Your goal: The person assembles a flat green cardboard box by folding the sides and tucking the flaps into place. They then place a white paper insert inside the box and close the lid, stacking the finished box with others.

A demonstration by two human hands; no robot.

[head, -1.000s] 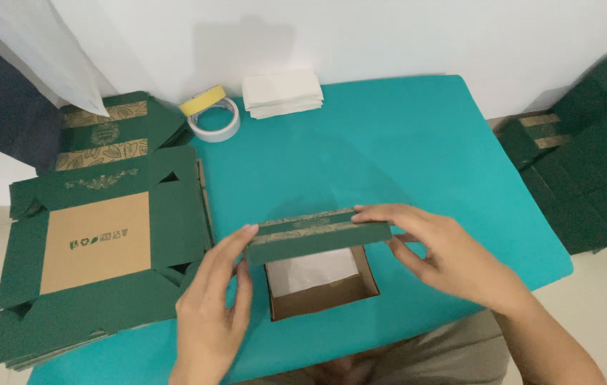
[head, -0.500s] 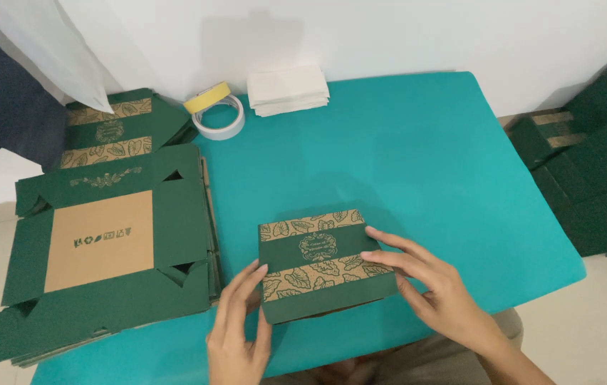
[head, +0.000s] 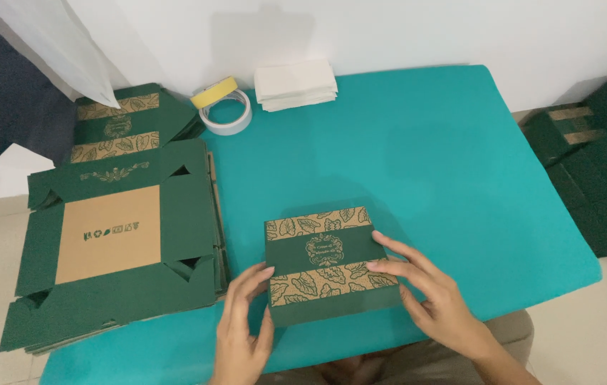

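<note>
a: what have i got in front of me?

b: a closed green box [head: 326, 265] with kraft leaf bands across its lid, lying flat on the teal desk [head: 424, 157], near the front edge.

a: and my left hand [head: 241, 324]?

b: it sits at the box's left front corner. the grip is loose, fingers half curled, fingertips [head: 266, 271] touching the left side of the box, thumb by the front edge. it is not wrapped around anything.

a: my right hand [head: 432, 296]?

b: spread fairly flat, fingers apart. the fingertips [head: 373, 265] rest on the right part of the lid and the palm lies just off the box's right front corner. that grip is open too, pressing or resting rather than clasping.

a: what's to my left?

b: a stack of flat unfolded box blanks [head: 115, 239], green with a brown square panel, overhanging the left end of the desk. a second pile of folded green blanks [head: 122, 125] lies behind it.

a: and at the far edge?

b: a white tape roll [head: 226, 116] with a yellow tape roll [head: 214, 92] leaning on it, and just beside them a small stack of white paper [head: 296, 83]. well apart, on the floor to my right, more finished green boxes [head: 595, 164] are piled.
</note>
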